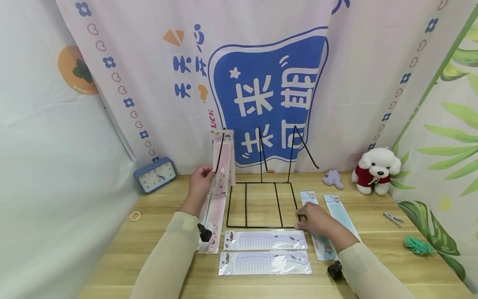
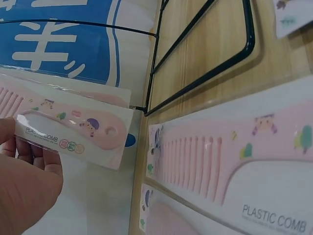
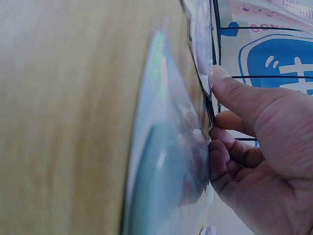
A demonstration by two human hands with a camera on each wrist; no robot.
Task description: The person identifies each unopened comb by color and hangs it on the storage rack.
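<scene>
Pink comb (image 2: 100,133): wide-toothed, cartoon-printed, hole-handled, clear-sleeved; pinched in left grip (image 1: 201,182). Black wire rack (image 1: 257,227): pinched at base in right grip (image 1: 316,219).

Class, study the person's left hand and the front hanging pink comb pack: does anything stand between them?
Nothing visible does. The left hand holds the front pink comb pack directly by its edge. In the head view, the left black prong crosses before the pack, beside the hand.

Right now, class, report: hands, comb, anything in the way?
Left hand pinching pink comb at left prong. Right hand holding rack by near right corner. Possible snag: two purple combs close in front.
</scene>
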